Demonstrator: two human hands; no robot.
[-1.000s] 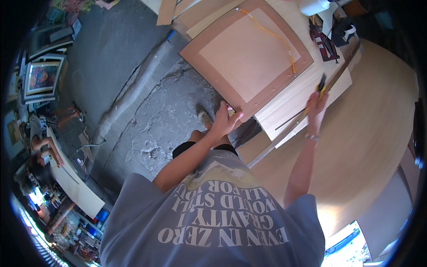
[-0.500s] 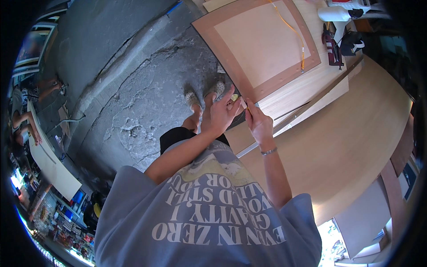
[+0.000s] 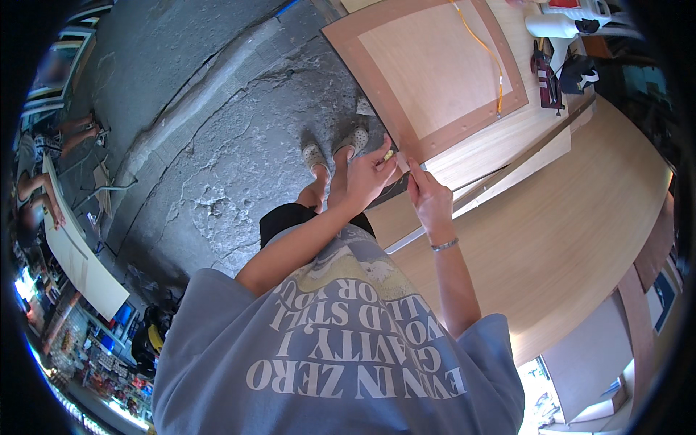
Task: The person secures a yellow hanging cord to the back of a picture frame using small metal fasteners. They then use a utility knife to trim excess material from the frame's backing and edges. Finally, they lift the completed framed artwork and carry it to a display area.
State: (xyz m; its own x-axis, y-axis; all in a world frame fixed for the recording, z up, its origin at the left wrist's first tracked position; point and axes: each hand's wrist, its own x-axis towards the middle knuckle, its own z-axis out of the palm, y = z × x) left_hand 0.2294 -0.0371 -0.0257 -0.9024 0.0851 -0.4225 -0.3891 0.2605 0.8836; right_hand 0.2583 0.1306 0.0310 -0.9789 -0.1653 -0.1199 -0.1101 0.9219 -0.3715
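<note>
Both hands are close together at the near corner of a framed wooden panel [image 3: 428, 145], which has a brown border around a paler middle. My left hand [image 3: 367, 176] is closed on a small yellow piece [image 3: 389, 154], its index finger stretched out along the panel's edge. My right hand [image 3: 433, 203] pinches a short pale strip [image 3: 403, 164] between thumb and fingers. The strip lies between the two hands, beside the panel's corner. It is too small to tell what the strip or the yellow piece is made of.
A yellow cord [image 3: 484, 47] lies across the panel. Right of it are a dark red clamp-like tool [image 3: 547, 76] and a white bottle [image 3: 551, 26]. A large curved wooden sheet [image 3: 536, 239] spreads to the right. Another person [image 3: 36, 181] works at a pale board on the far left.
My right hand has shifted slightly right and down, and more of the pale strip shows between the hands. My left hand stays near the corner. The whole view has shifted a little.
</note>
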